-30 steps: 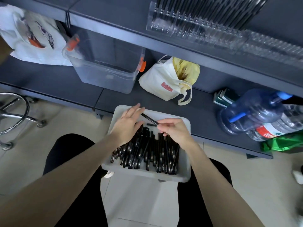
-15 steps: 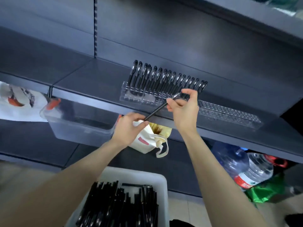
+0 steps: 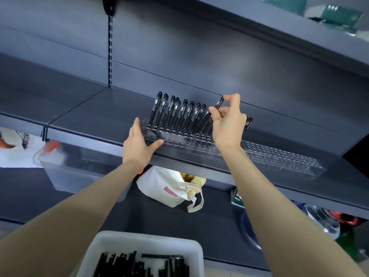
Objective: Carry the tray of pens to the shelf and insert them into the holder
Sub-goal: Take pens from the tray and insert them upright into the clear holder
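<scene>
pen [image 3: 218,104] pinched by right hand [image 3: 227,124], tip hidden; left hand [image 3: 139,145] spread against holder [image 3: 279,158].

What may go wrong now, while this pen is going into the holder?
The right hand pinches the pen only near its cap, and its lower end is hidden among the standing pens, so it may miss a free hole or tilt a neighbour. The holder sits close to the front edge of the shelf; a hard push, despite the left hand bracing its end, might slide it.
</scene>
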Demonstrator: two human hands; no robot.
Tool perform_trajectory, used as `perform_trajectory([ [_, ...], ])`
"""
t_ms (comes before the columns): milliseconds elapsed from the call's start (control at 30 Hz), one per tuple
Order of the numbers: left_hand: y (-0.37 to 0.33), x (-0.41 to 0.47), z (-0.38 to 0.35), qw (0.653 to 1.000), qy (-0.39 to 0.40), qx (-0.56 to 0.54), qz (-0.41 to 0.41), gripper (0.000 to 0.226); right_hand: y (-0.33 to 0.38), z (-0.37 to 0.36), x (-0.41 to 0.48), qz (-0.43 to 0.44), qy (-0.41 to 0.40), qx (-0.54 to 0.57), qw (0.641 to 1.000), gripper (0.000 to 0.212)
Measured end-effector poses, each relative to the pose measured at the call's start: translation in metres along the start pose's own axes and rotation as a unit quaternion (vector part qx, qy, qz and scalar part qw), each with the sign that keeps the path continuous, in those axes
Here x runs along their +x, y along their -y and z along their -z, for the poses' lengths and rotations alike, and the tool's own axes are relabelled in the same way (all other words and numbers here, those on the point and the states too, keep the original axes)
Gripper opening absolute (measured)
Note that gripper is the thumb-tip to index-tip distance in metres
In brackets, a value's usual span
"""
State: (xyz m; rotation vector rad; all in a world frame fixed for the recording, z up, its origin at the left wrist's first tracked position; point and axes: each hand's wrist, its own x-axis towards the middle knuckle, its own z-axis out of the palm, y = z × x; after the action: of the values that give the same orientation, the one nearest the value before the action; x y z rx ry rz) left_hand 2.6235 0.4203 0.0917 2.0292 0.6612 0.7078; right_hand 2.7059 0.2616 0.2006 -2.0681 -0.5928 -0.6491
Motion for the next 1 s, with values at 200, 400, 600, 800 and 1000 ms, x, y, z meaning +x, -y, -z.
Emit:
perform_trajectory([
  [200,0.009,0.001,-0.005,0.999,-0.03,-0.012,-0.011,0.084,-0.01,-0.011,-0.006,0.03,0.04,-0.052,0.997,0.028],
  [400,0.01,0.001,-0.007,0.999,-0.036,-0.014,-0.009,0.083,-0.007,-0.009,0.002,0.047,0.08,-0.108,0.99,0.03],
  [600,0.007,0.0,-0.005,0.999,-0.026,-0.028,0.006,0.082,-0.003,-0.013,0.001,0.037,0.101,-0.098,0.989,0.03],
  [800,0.005,-0.001,-0.003,0.999,-0.016,-0.023,0.017,0.081,-0.001,-0.011,0.002,0.026,0.133,-0.112,0.984,0.032],
  [1000,0.006,0.0,-0.003,1.0,-0.008,-0.017,0.019,0.082,-0.001,-0.012,-0.004,0.018,0.125,-0.11,0.986,0.032],
])
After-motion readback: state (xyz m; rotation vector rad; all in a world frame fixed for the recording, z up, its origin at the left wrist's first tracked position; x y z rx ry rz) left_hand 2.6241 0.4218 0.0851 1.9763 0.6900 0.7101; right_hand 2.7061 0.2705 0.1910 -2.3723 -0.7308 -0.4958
